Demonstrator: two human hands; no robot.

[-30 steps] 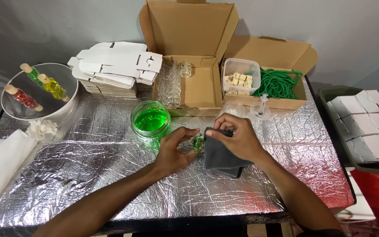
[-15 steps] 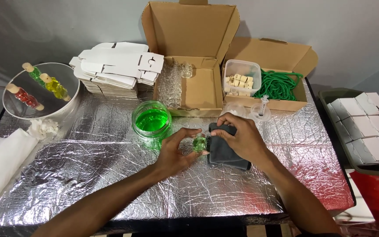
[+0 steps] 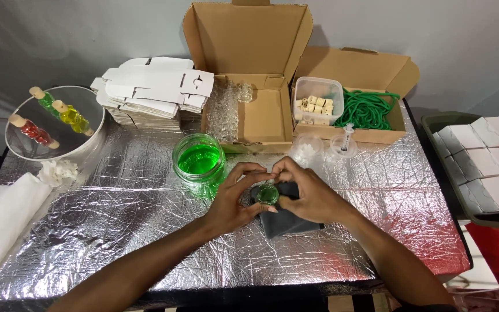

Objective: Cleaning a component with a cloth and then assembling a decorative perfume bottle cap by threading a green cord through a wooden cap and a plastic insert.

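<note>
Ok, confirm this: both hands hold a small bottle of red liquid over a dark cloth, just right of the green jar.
Wrong in one respect: the small bottle holds green liquid, not red, as the head view shows. The rest stands: the left hand and right hand hold it over the dark cloth, just right of the green jar.

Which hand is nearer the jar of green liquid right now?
Left. The left hand sits just right of the jar of green liquid, close to it. The right hand is farther right, beyond the small green bottle both hands hold.
</note>
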